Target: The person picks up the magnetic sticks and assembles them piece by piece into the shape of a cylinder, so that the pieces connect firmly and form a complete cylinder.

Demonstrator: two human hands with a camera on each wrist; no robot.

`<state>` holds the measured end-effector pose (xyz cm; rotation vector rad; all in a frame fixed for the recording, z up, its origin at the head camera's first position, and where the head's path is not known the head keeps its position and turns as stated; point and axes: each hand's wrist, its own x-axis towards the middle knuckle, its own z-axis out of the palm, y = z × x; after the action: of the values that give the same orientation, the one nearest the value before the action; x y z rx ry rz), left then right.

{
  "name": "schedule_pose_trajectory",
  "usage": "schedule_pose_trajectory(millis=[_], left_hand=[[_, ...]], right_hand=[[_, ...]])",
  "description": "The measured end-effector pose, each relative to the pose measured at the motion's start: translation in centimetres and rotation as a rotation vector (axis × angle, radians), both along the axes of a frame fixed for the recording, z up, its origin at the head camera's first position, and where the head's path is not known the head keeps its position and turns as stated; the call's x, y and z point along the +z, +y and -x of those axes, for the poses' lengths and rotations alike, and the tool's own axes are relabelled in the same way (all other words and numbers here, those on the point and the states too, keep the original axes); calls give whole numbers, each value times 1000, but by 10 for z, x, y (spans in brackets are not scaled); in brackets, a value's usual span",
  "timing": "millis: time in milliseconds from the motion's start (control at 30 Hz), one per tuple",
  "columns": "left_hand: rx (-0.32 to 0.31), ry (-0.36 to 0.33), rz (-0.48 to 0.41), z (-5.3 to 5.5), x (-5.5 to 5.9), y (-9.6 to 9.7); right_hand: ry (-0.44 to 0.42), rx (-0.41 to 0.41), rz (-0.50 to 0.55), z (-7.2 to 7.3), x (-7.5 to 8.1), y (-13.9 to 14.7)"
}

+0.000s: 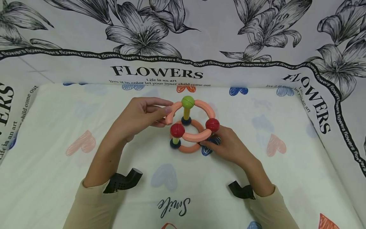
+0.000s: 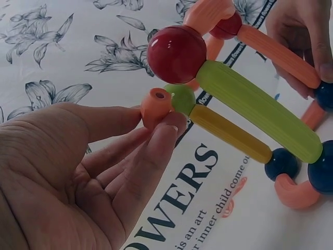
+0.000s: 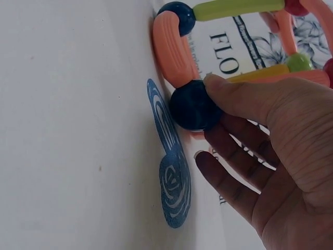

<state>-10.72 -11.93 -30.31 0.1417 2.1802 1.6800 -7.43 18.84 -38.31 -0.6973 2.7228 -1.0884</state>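
Note:
A magnetic ball-and-stick frame stands on the cloth, an upper ring above a lower one. My left hand [image 1: 140,114] pinches a curved orange stick [image 1: 170,115] between thumb and fingers. One end of that stick meets the green ball [image 1: 187,102]; its other end, with a small hole [image 2: 159,95], stays apart from the left red ball [image 1: 177,130]. Another red ball [image 1: 212,125] sits at the right of the upper ring. Low on the right, my right hand [image 1: 230,144] grips a dark blue ball [image 3: 195,107] at a bottom corner. Straight green [image 2: 255,109] and yellow [image 2: 231,133] sticks join the rings.
Under the frame lies a white cloth [image 1: 137,203] printed with hearts and the word Smile. A flower-printed cloth [image 1: 208,35] with a black lettered band borders it at the back and sides. Black wrist mounts [image 1: 123,181] stick out from both sleeves.

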Motion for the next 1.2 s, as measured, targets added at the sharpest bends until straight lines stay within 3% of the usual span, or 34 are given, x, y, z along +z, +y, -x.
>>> schedule_pose_trajectory(millis=[367, 667, 1033, 1200], left_hand=[[3, -30, -21, -2, 1, 5], [-26, 4, 12, -2, -2, 7], [-112, -31, 9, -2, -2, 7], [-173, -3, 54, -4, 2, 4]], right_hand=[[8, 11, 12, 0, 0, 0], [10, 2, -10, -1, 1, 0], [49, 1, -12, 0, -1, 3], [52, 5, 20, 1, -3, 2]])
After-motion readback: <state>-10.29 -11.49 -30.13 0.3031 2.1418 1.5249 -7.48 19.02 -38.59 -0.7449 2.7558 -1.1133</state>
